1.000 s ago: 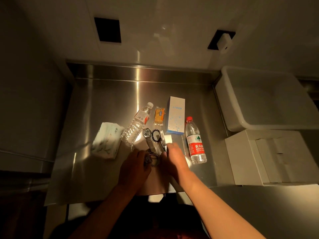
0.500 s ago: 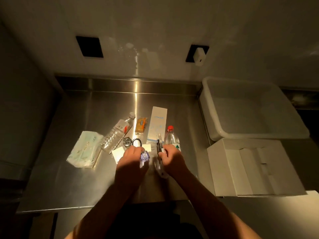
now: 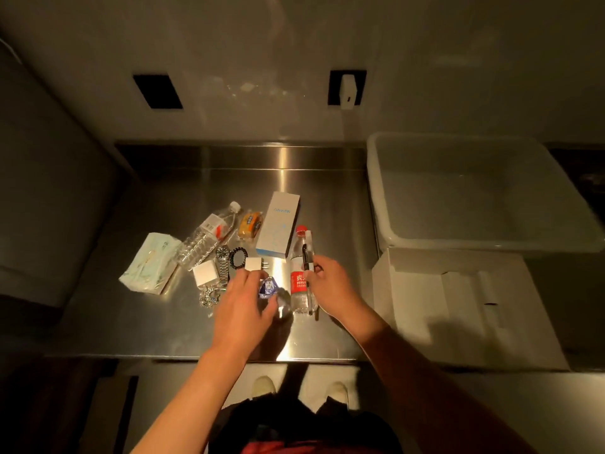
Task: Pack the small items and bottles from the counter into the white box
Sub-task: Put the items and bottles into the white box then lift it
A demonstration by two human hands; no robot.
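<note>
My left hand [image 3: 244,303] pinches a small blue-and-silver wrapped item [image 3: 268,287] just above the steel counter [image 3: 163,319]. My right hand [image 3: 330,283] holds two pens [image 3: 308,257], one dark and one white, over a red-capped water bottle [image 3: 299,283] lying on the counter. Behind my hands lie a white charger plug [image 3: 253,265], a black bead bracelet [image 3: 237,257], a wristwatch [image 3: 222,257], a white cube [image 3: 203,276], a silvery chain [image 3: 209,298], a crushed clear bottle [image 3: 206,240], an orange snack pack [image 3: 250,226], a tall white Anker carton [image 3: 278,224] and a tissue pack [image 3: 152,263]. The open white box [image 3: 412,290] sits right of the counter.
A large white plastic tub [image 3: 474,191] stands behind the white box at the right. A steel backsplash runs along the counter's far edge. My shoes show below the counter's front edge.
My left hand has lifted the blue wrapped item off the counter. My right hand has picked up the pens and moved right, over the red-capped bottle.
</note>
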